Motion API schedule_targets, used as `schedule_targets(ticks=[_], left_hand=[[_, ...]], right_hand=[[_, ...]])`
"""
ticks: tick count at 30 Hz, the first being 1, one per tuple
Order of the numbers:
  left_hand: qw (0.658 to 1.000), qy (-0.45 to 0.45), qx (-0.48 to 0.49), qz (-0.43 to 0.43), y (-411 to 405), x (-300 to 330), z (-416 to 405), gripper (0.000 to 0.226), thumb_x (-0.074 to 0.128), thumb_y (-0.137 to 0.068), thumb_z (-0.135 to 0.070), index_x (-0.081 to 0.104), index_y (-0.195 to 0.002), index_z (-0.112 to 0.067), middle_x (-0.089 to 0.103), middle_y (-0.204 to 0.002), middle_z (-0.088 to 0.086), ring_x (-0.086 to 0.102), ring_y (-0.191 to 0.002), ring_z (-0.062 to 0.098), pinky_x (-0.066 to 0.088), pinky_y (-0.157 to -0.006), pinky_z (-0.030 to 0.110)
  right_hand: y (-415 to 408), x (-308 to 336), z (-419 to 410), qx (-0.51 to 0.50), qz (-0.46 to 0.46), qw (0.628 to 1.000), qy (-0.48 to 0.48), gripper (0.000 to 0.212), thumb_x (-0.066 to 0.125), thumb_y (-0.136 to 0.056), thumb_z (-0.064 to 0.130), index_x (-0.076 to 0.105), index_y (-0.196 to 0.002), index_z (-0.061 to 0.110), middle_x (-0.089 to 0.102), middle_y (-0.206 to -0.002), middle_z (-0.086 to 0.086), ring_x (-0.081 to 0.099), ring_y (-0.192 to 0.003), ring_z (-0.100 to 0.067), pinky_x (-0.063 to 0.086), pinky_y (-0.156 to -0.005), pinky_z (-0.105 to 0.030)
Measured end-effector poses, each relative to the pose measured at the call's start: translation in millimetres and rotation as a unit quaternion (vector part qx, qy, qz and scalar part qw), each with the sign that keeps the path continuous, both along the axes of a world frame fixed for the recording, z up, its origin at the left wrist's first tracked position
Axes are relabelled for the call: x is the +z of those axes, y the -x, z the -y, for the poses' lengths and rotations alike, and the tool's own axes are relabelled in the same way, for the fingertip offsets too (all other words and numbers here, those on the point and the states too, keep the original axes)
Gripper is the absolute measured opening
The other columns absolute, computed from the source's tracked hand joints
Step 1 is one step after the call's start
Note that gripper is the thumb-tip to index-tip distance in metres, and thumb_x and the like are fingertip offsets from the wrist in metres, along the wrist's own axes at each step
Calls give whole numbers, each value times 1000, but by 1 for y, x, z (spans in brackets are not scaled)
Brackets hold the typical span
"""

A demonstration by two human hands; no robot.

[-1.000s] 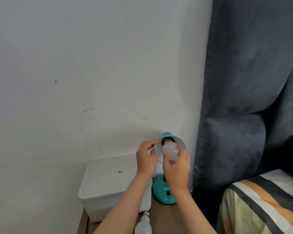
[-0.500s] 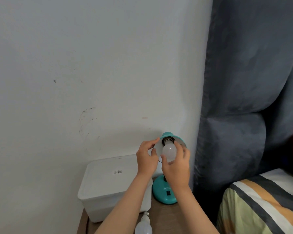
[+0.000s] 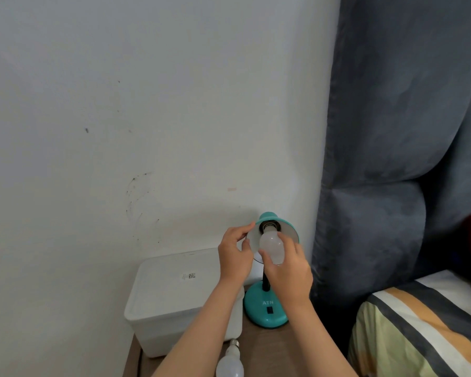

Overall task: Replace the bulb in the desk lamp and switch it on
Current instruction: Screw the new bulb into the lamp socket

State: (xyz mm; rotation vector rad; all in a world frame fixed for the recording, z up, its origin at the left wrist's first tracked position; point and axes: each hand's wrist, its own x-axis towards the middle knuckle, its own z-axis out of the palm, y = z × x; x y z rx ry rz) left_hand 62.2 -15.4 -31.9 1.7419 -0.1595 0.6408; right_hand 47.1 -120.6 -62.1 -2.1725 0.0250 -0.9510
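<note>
Up under the teal lampshade (image 3: pixel 290 232): right hand (image 3: pixel 288 273) wrapped round the frosted bulb (image 3: pixel 272 247), seated at the socket, probably for twisting. Left hand (image 3: pixel 235 257) pinching the shade rim, steadying it. Spare bulb (image 3: pixel 229 363) lying on the desk (image 3: pixel 256 346).

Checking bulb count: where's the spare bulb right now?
In the head view the spare bulb lies on the wooden table at the bottom edge, under the left forearm, just in front of the white box and left of the lamp base.
</note>
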Motion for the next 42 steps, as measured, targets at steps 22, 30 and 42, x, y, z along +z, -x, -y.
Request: schedule_targets(ticks=[22,30,42], left_hand=[[1000,-1,0,-1,1,2,0,49,49,-83,11,65,-102,-32,61,-99,-11,58,-96,3,41,-83,1],[1000,-4,0,-5,2,4,1,50,48,-84,12,64,-103,-32,59,-98,-17,57,-96,0,41,-84,1],[1000,-5,-1,-6,2,3,0,48,48,-83,12,66,-104,-28,59,-97,-15,57,-94,0,41,-82,0]], right_hand=[[4,7,-2,33,-24,999,13,52,72,-77,20,52,-125,25,58,-120,-8,66,-80,-27,54,-56,-34],[2,16,-4,26,-42,999,17,51,67,-81,26,48,-129,21,54,-118,-12,65,-80,-31,52,-57,-36],[4,16,-1,16,-78,995,61,54,64,-83,31,43,-131,18,51,-124,-12,65,-77,-32,52,-58,-35]])
